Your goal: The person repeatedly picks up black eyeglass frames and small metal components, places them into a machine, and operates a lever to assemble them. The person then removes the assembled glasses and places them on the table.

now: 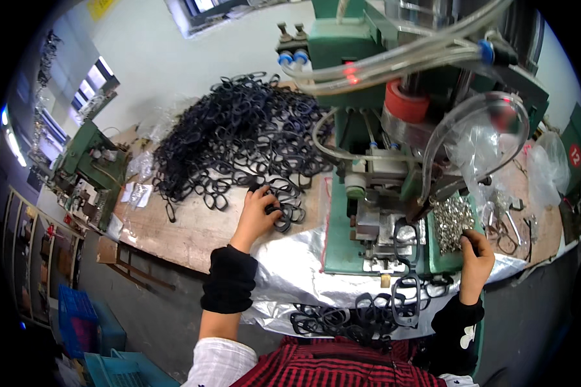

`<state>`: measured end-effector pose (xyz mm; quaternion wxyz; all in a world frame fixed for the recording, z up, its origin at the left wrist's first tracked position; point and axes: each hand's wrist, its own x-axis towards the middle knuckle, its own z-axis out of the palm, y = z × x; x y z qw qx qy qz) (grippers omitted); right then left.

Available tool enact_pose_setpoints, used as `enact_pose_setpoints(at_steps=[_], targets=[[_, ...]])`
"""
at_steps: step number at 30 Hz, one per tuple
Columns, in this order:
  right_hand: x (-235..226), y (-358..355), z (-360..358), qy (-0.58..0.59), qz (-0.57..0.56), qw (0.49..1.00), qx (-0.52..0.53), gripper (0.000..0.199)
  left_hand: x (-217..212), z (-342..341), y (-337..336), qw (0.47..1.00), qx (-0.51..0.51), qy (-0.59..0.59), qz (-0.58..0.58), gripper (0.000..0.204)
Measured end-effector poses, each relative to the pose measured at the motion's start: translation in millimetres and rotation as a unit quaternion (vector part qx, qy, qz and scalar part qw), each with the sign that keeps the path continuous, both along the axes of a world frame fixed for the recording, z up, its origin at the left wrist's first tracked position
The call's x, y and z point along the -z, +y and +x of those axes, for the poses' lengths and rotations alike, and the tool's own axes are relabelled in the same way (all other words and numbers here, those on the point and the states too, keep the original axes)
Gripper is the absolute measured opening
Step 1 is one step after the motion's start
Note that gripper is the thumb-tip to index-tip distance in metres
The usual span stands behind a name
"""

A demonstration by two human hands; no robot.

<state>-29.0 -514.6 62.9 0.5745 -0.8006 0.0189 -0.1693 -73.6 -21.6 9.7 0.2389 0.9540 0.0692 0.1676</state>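
My left hand (259,214) curls its fingers over a black eyeglass frame (284,222) at the near edge of a big heap of black eyeglass frames (232,122). My right hand (476,259) is at the near right edge of a green tray (447,263) with many small silvery metal parts (452,222). Its thumb and forefinger are pinched together, and what they hold, if anything, is too small to name. Between my hands stands a green press machine (342,242). A black eyeglass frame (407,302) hangs at its front, below the metal fixture (379,226).
More black frames (342,316) lie on silvery sheeting (284,258) close to my body. Clear hoses (394,68) loop over the machine. Right of the tray lie plastic bags (549,169) and small tools. Blue crates (77,319) stand on the floor at left.
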Motion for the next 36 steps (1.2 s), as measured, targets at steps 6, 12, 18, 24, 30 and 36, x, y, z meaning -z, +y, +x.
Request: enact_pose_setpoints(at_steps=[6,12,18,24,30,36], targets=[[-62.4,32.8,-24.4,-0.064,0.005,0.990,-0.123,0.014,-67.1,10.5,-65.2,0.977,-0.084,-0.193,0.020,0.015],[-70.5,105.8,-5.7,-0.078,0.153,0.975,-0.142,0.043,-66.0,-9.4,-122.9,0.831,-0.062,-0.271,-0.482,0.010],[-82.9,108.3,-11.0,-0.002,0.281,0.941,-0.189,0.053,-189.2,-23.4,-174.9,0.819,0.304,-0.414,-0.257,0.013],[-89.5,122.1,-19.5,0.027,0.307,0.929,-0.205,0.052,-194.4,-5.9,-190.2,0.785,0.224,-0.425,-0.391,0.010],[-87.4,121.5,-23.6,0.029,0.376,0.906,-0.194,0.048,-204.4,-2.9,-192.0,0.791,0.245,-0.402,-0.391,0.009],[-108.4,113.7,-45.3,0.055,0.333,0.916,-0.217,0.057,-193.5,-23.4,-183.0,0.866,0.309,-0.339,-0.198,0.009]])
